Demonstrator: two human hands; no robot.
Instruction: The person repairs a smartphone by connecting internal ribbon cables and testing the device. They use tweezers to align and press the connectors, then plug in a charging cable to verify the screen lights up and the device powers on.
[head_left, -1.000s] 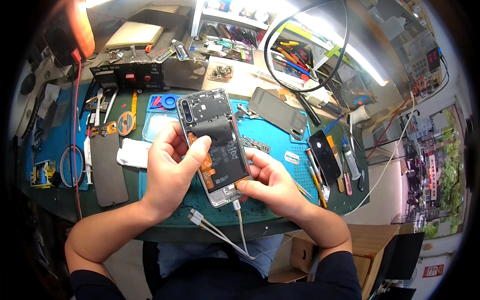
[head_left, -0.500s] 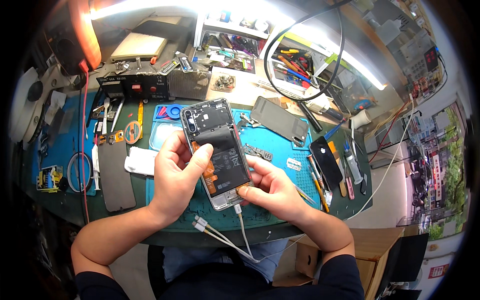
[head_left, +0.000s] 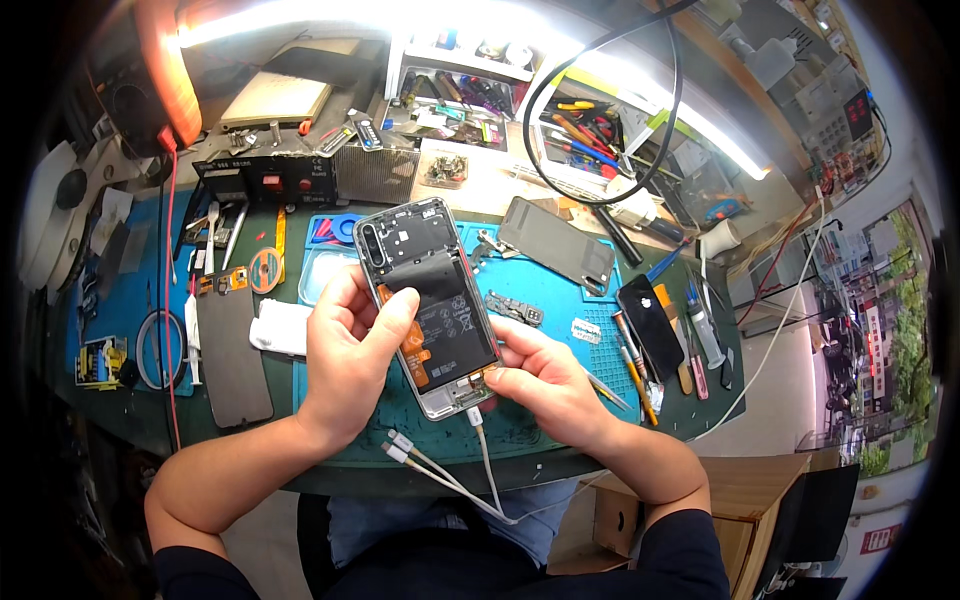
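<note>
Between my two hands is an opened smartphone point(head_left: 440, 340), its inside toward me, with a black battery, orange flex cables and a camera strip at the upper left. My left hand point(head_left: 350, 365) grips its left edge, the thumb lying over the orange flex. My right hand point(head_left: 545, 385) holds the lower right edge, the thumb tip near the board at the bottom. A white charging cable point(head_left: 482, 445) is plugged into the bottom end. Its spare connectors point(head_left: 400, 447) lie on the mat below the phone. The fingers behind the phone are hidden.
A blue work mat point(head_left: 460, 425) lies under my hands. A grey phone back panel point(head_left: 235, 350) is at left, a dark panel point(head_left: 560, 245) behind, a black phone point(head_left: 652, 325) at right beside screwdrivers and a syringe point(head_left: 705, 335). A black power unit point(head_left: 270, 178) stands at the back left.
The phone's upper end has shifted slightly left. My right thumb has moved a little up and right, showing more of the bottom board. Both hands keep hold.
</note>
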